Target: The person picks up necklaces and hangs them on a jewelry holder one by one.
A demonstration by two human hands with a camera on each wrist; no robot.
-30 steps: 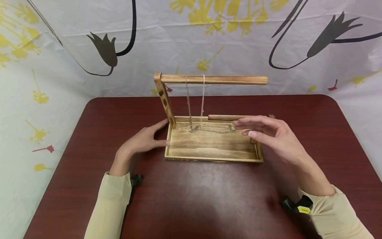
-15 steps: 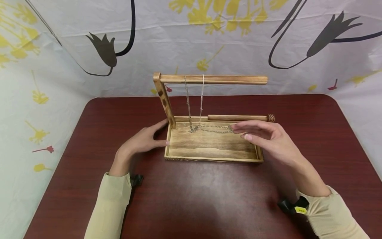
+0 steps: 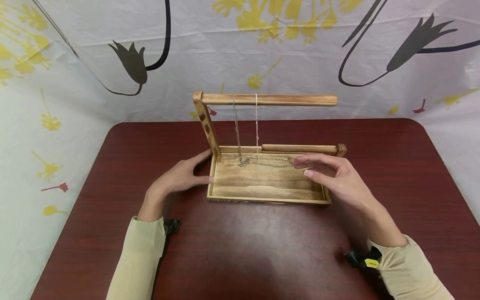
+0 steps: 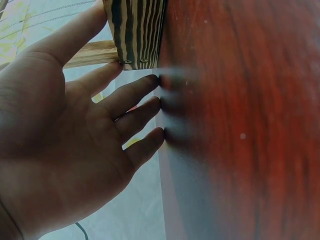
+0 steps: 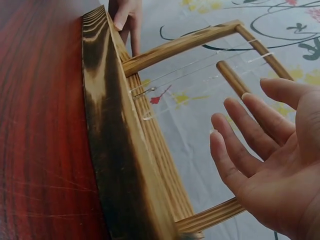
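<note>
A wooden jewelry stand [image 3: 270, 186] with a shallow tray base stands on the table. Two thin necklaces, a silver one [image 3: 236, 127] and a paler one [image 3: 256, 125], hang from its upper bar [image 3: 292, 100]. A silver chain [image 3: 270, 165] stretches across the tray floor. My left hand [image 3: 180, 175] rests against the tray's left end, thumb at the rim, fingertips reaching the table in the left wrist view. Above the tray's right side hovers my right hand [image 3: 339, 177], fingers loosely bent and holding nothing in the right wrist view. In the head view its fingertips overlap the chain's right end.
A shorter post [image 5: 212, 215] with a lower bar [image 3: 296, 148] rises at the stand's right, partly behind my right hand. The dark red table [image 3: 262, 250] surrounds the stand. Patterned white fabric [image 3: 210, 54] hangs behind the table.
My right hand has shifted slightly left and down, uncovering the end of the lower bar. The paler hanging necklace sways a little. My left hand stays in place.
</note>
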